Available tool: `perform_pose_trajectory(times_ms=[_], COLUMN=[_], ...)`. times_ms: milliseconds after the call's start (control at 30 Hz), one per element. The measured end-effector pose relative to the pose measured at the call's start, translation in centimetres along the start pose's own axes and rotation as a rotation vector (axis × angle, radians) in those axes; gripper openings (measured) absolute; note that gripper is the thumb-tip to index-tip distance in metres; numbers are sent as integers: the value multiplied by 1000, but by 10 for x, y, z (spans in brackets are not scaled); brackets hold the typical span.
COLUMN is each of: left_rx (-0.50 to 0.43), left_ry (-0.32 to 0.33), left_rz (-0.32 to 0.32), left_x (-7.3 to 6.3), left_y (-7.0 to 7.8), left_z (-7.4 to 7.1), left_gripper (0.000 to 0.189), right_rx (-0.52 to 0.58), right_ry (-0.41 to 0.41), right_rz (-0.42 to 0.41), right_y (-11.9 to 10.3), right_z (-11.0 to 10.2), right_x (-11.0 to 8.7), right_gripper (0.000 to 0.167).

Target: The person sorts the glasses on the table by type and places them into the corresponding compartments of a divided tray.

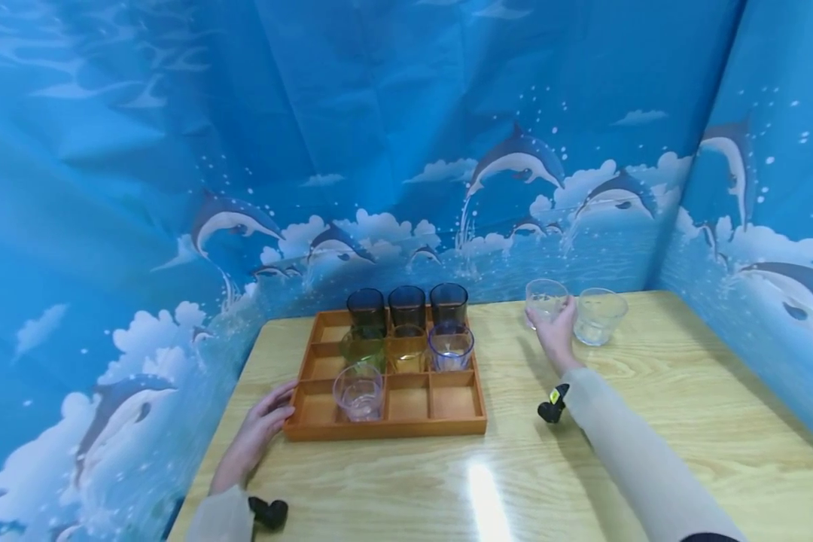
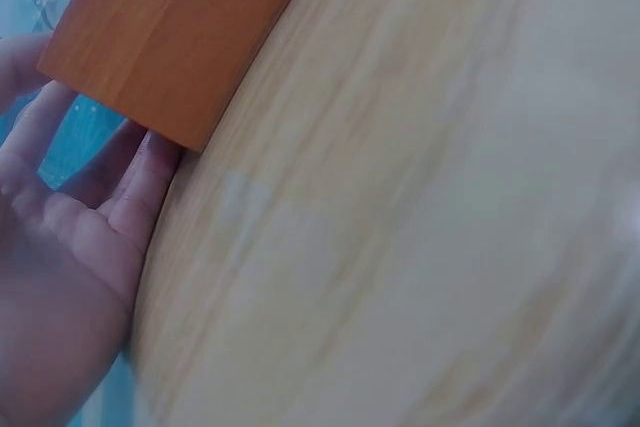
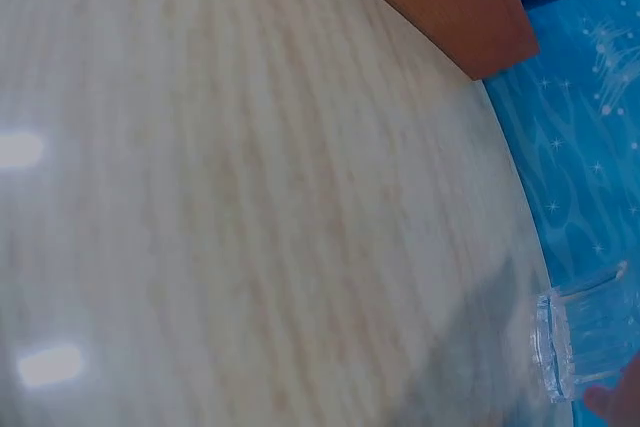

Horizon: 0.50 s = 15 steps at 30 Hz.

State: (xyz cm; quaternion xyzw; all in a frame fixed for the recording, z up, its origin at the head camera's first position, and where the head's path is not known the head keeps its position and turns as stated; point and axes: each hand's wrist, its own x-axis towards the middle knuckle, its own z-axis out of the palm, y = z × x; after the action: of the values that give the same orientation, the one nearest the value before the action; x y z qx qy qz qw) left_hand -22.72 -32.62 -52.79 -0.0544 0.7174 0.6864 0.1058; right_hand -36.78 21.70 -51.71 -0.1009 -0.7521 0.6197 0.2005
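My right hand (image 1: 555, 331) grips a clear glass (image 1: 543, 296) at the table's far side. Another clear glass (image 1: 599, 320) stands just right of it. In the right wrist view, the gripped glass (image 3: 595, 332) and a fingertip show at the lower right edge. The fingers of my left hand (image 1: 260, 425) touch the left side of a divided wooden tray (image 1: 386, 431), near its front corner. Three dark glasses (image 1: 407, 307) stand in its back row. Its middle row holds a green glass (image 1: 362, 348), an amber glass (image 1: 407, 354) and a blue-rimmed glass (image 1: 451, 350). A clear glass (image 1: 360, 395) stands in the front row.
A wood-grain table (image 1: 515, 467) bears the tray and glasses. Behind it and along the right hangs a blue curtain (image 1: 379, 113) printed with dolphins. Black devices (image 1: 552, 406) are strapped at both wrists.
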Motion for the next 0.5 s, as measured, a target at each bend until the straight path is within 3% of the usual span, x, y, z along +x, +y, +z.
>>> perform_pose_trajectory(times_ms=[267, 500], left_rx=[-5, -19], left_ry=[4, 3], left_rz=[22, 5], left_x=[-1, 0], left_y=[0, 1], left_z=[2, 2], left_gripper=[59, 59], right_rx=[-12, 15], right_ry=[3, -32], right_rz=[83, 167], right_y=[-3, -4], right_z=[3, 2], right_x=[11, 21], right_gripper=[101, 106])
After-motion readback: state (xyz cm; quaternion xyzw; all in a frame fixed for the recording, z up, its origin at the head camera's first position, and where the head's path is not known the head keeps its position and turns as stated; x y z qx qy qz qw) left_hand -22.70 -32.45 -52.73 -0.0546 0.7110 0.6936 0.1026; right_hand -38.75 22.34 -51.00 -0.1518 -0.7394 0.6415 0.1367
